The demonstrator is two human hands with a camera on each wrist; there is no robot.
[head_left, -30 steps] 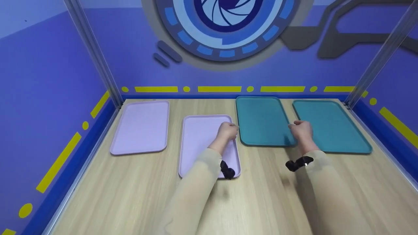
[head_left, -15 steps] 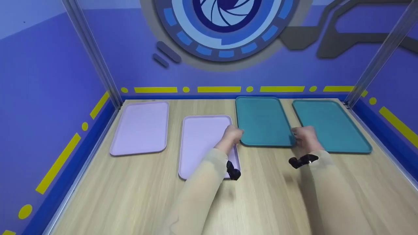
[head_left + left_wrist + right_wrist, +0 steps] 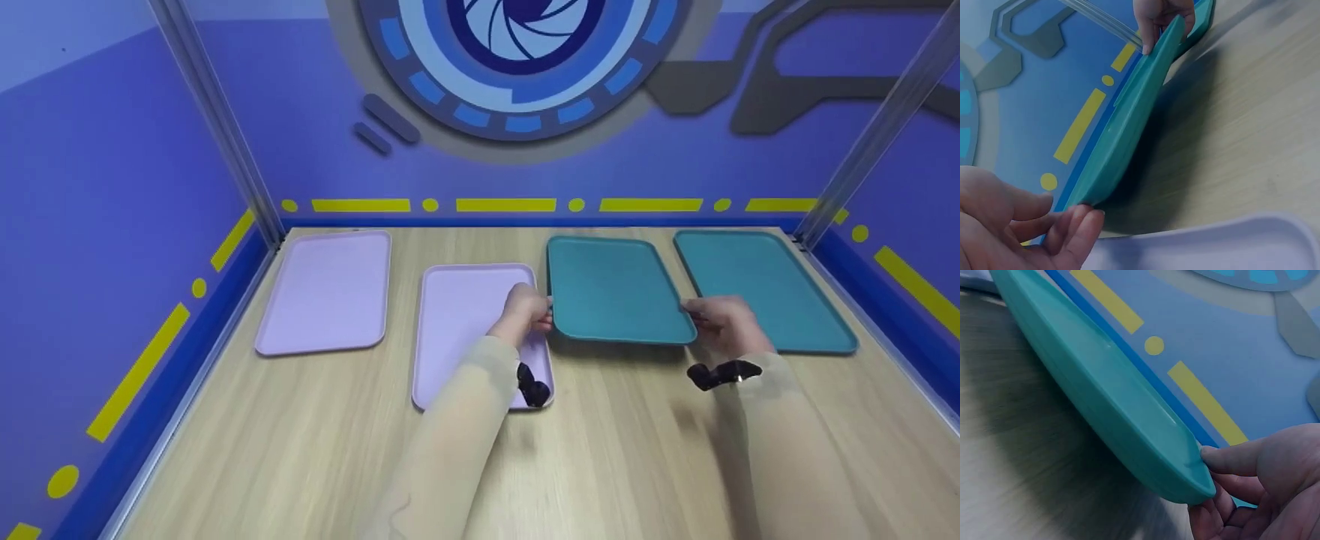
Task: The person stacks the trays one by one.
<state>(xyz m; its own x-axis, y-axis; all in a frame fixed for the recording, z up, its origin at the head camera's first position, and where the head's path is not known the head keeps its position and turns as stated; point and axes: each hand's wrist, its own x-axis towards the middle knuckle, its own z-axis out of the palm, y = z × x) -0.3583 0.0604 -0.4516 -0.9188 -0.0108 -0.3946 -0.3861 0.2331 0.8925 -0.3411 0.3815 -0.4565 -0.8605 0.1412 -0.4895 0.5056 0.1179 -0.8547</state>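
Observation:
A teal rectangular tray (image 3: pixel 619 289) is held just above the table, its shadow falling below the front edge. My left hand (image 3: pixel 525 309) grips its left edge, over the nearer lilac tray (image 3: pixel 469 315). On the opposite edge, my right hand (image 3: pixel 726 321) pinches the rim. In the right wrist view the thumb lies on top of the teal rim and the fingers (image 3: pixel 1221 498) go underneath. The left wrist view has the left fingers (image 3: pixel 1081 225) under the tray's near end. A second teal tray (image 3: pixel 772 289) lies flat at the right, partly behind my right hand.
Another lilac tray (image 3: pixel 326 292) lies at the table's back left. The wooden table (image 3: pixel 300 450) is bounded by blue-purple panels (image 3: pixel 112 225) at the back and both sides, with metal posts (image 3: pixel 225 127) in the corners.
Both hands have taken hold of the middle teal tray's sides. The tray has come up off the table and slightly toward me. The other trays stay put.

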